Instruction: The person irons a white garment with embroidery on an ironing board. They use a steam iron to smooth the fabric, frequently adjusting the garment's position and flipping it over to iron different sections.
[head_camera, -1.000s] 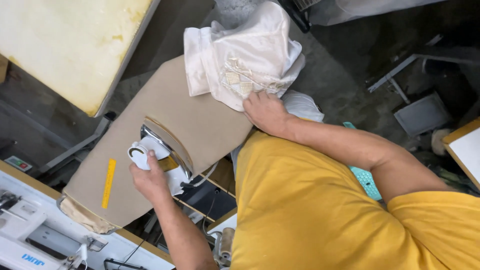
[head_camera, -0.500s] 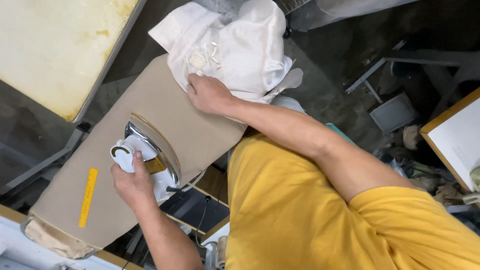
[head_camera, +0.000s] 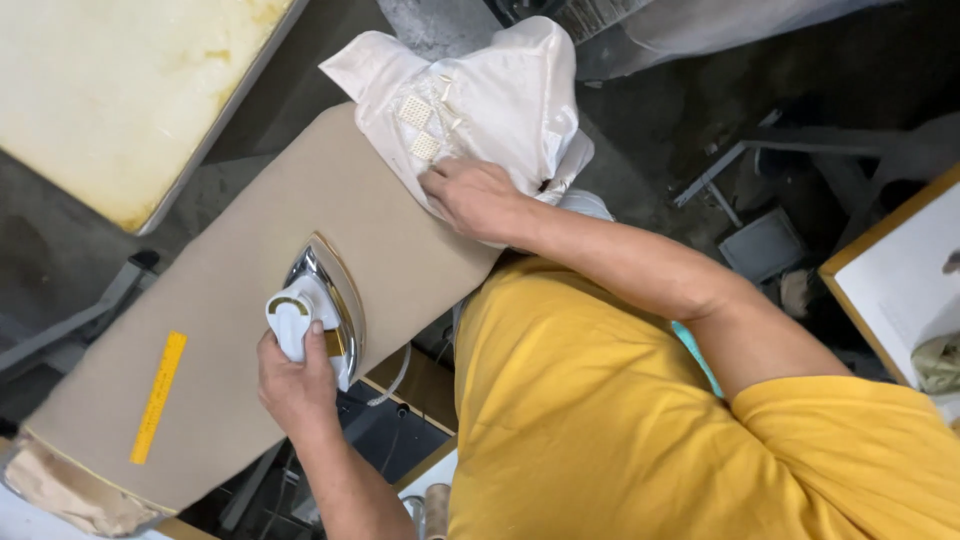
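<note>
My left hand (head_camera: 295, 385) grips the white handle of a steam iron (head_camera: 318, 305) with a chrome soleplate. The iron rests on the tan ironing board (head_camera: 230, 300), near its middle. My right hand (head_camera: 472, 197) lies on a bunched white satin garment (head_camera: 480, 100) with small lace patches, fingers curled into the fabric. The garment sits on the board's narrow far end and hangs off its edge. My yellow shirt fills the lower right.
A yellow ruler-like strip (head_camera: 158, 396) lies on the board's near end. A stained cream padded table (head_camera: 110, 90) stands at the upper left. Grey metal frame parts (head_camera: 760, 170) lie on the dark floor. A white-topped wooden table (head_camera: 900, 270) is at the right edge.
My right hand has shifted across the garment and drawn it further onto the board's end. The iron and my left hand stay where they were on the board.
</note>
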